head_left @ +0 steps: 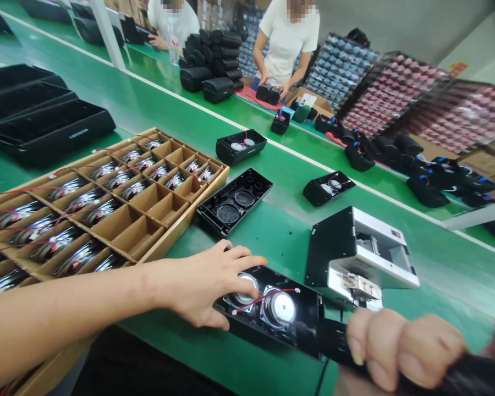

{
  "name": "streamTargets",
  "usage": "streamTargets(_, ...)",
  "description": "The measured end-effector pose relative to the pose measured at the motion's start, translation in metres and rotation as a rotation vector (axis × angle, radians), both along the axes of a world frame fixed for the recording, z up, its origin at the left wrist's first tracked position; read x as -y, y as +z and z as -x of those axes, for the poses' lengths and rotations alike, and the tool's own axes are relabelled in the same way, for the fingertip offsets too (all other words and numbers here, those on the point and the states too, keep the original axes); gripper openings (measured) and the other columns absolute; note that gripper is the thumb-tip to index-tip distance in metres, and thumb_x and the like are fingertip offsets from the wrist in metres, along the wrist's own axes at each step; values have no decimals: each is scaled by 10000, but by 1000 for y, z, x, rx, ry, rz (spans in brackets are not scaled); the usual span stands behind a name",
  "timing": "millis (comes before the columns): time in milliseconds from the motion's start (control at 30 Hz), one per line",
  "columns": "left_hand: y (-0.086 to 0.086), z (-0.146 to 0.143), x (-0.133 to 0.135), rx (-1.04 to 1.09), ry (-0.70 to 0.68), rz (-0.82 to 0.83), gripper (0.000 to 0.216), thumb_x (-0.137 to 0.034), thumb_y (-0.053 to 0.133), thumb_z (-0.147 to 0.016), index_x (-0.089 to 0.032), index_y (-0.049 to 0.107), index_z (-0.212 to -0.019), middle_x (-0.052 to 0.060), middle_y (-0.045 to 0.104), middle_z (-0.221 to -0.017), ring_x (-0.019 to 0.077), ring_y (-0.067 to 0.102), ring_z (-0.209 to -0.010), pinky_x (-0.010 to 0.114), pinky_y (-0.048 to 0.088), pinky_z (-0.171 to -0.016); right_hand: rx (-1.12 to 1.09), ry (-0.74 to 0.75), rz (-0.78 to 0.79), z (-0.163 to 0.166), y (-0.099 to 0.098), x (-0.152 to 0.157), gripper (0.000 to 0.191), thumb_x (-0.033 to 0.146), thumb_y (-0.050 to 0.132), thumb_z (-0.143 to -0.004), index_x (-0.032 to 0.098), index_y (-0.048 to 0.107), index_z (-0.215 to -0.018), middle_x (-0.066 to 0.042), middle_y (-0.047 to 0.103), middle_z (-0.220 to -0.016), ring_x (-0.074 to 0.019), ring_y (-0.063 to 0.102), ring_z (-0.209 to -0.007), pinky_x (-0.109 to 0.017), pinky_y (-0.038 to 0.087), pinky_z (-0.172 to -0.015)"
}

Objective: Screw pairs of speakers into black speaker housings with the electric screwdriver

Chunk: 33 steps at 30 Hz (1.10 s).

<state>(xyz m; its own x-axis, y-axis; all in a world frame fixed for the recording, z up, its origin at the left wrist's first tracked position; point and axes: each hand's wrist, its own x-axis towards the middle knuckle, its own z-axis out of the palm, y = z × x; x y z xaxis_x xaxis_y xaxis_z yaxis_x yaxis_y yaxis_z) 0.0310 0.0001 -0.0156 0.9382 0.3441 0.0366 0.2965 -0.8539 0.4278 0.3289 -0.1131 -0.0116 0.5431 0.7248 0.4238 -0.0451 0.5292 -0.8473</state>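
While left fingers rest slack on housing, right fingers clench a cropped handle.

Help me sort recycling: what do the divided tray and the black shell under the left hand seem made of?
Divided tray: looks like brown cardboard, matte, with thin slotted partitions and raw cut edges.
Black shell: probably moulded plastic, semi-matte with a faint sheen and crisp moulded corners.

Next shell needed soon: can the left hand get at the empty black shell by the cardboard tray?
Probably yes: the left hand rests on the filled shell, with only open green belt between it and the empty shell.
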Motion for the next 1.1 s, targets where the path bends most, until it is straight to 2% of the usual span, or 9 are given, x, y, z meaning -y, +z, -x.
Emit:
streamTargets(100, 1, -1, 1, -8, 3, -15, 612, -410, 916, -750, -302, 699, -1312, 133, 425, -1670, 417, 507, -1363, 607, 463, -1063, -16, 147, 47, 50, 4, -15, 285, 571, 574, -954, 293, 639, -963, 103, 390, -504, -111, 317, -338, -313, 417, -396)
streamTargets(200, 1, -2, 0, -18, -5, -34, 569, -408, 886, -770, -305, 705, -1299, 133, 430, -1662, 412, 515, -1331, 602, 477, -1032, -97, 192, 71, 80, 10, -25, 364, 639, 481, -985, 315, 631, -1057, 89, 495, -511, -134, 384, -351, -290, 415, -398)
streamTargets(267, 2, -3, 0, -26, -9, -45, 555, -411, 877, -780, -300, 705, -1296, 135, 431, -1658, 411, 514, -1325, 598, 483, -1020, -136, 196, 53, 90, 11, -28, 341, 602, 448, -1012, 339, 627, -1133, 91, 541, -524, -126, 396, -355, -261, 412, -405)
streamTargets(367, 2, -3, -1, -40, -17, -57, 560, -420, 878, -779, -297, 704, -1297, 135, 433, -1654, 406, 514, -1318, 582, 492, -1000, -135, 244, 15, 96, 9, -30, 349, 558, 425, -1025, 346, 637, -1206, 82, 571, -539, -127, 418, -360, -260, 441, -402)
streamTargets(500, 3, -3, -1, -47, -17, -61, 573, -437, 884, -774, -306, 701, -1301, 131, 436, -1652, 393, 513, -1319, 555, 484, -1004, -108, 272, -39, 96, 4, -32, 468, 677, 448, -989, 327, 661, -1216, 80, 568, -555, -119, 411, -357, -254, 433, -366)
streamTargets(700, 3, -3, -1, -30, -17, -63, 544, -425, 872, -791, -296, 712, -1295, 129, 452, -1633, 382, 523, -1306, 549, 494, -993, -164, 269, 91, 84, -9, -28, 485, 707, 487, -955, 331, 658, -1210, 67, 505, -573, -140, 446, -409, -303, 455, -432)
streamTargets(800, 4, -3, -1, -20, -18, -61, 540, -425, 869, -791, -291, 719, -1292, 128, 462, -1623, 377, 530, -1296, 554, 498, -990, -124, 268, 81, 80, -13, -26, 536, 714, 533, -928, 321, 638, -1278, 58, 519, -609, -148, 450, -426, -316, 453, -438)
streamTargets(933, 5, -2, -1, -25, -23, -62, 535, -428, 875, -785, -282, 727, -1278, 137, 465, -1626, 390, 534, -1299, 562, 504, -980, -94, 286, 27, 85, -11, -27, 480, 653, 510, -971, 334, 636, -1308, 53, 562, -599, -143, 445, -420, -292, 454, -421)
streamTargets(1100, 6, -2, 0, -32, -26, -62, 555, -440, 877, -793, -292, 717, -1303, 137, 456, -1637, 387, 522, -1321, 558, 496, -1000, -113, 373, 25, 94, -5, -32, 506, 693, 432, -998, 357, 669, -1293, 43, 612, -602, -144, 496, -427, -308, 515, -443)
